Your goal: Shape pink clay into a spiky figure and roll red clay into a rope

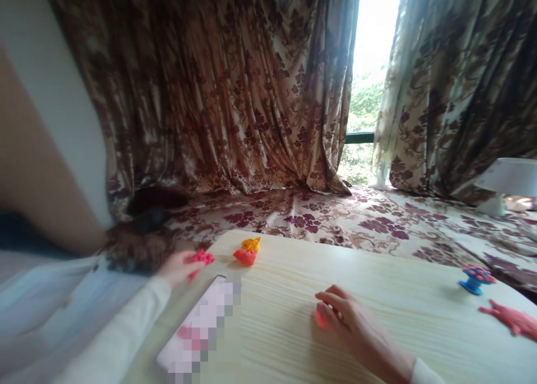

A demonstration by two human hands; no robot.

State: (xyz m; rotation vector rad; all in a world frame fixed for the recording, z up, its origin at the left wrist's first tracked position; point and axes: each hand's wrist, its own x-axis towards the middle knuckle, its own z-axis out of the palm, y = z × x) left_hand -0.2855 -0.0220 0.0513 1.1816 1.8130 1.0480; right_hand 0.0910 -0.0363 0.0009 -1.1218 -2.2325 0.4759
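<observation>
At the table's left edge my left hand (178, 268) grips a lumpy crimson piece (201, 258) that looks like modelling clay. My right hand (352, 322) is low over the table's middle, its curled fingers around a small, round coral-red piece (321, 316), partly hidden by them. Beyond my left hand, an orange-red clay shape (245, 256) lies against a yellow one (251, 243). A phone-like slab (197, 322), partly blurred out by blocks, lies between my hands, nearer the left.
A blue stand with a red-dotted top (476, 279) is at the table's right, behind a flat pink creature-like shape (512, 318). The pale wooden table (285, 294) borders a flower-patterned cloth surface (327, 219). A white lamp (507, 177) stands far right, near the curtains (251, 104).
</observation>
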